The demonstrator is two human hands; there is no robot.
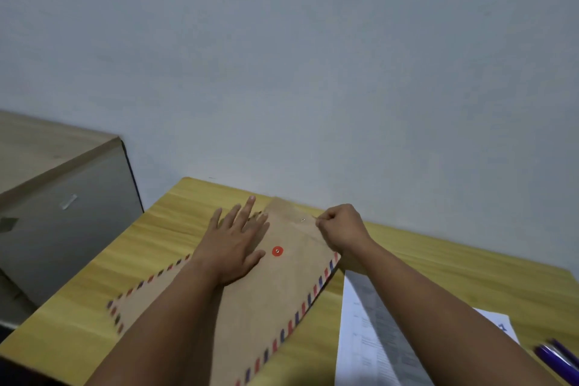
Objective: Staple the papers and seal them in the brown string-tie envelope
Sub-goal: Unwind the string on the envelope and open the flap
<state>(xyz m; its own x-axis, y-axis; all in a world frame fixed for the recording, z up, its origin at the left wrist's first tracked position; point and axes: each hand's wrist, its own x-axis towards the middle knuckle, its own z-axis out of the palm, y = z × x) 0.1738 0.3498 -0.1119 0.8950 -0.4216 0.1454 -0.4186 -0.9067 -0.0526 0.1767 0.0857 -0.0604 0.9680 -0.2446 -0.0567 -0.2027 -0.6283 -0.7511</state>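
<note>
Printed white papers [369,338] lie right of the striped-edged brown string-tie envelope [266,301]; left hand [233,243] presses flat on it, right hand [340,227] pinches its thin string [313,217].

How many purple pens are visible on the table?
2, it seems: the purple pens lie side by side at the table's near right edge, cut off by the frame. More may be out of view.

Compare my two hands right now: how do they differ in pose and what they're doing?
The left hand lies flat with fingers spread, pressing the brown envelope; the right hand is curled, pinching something thin, likely the string, by the flap. The left sits beside the red disc; the right is farther up. Both are over the envelope.
</note>
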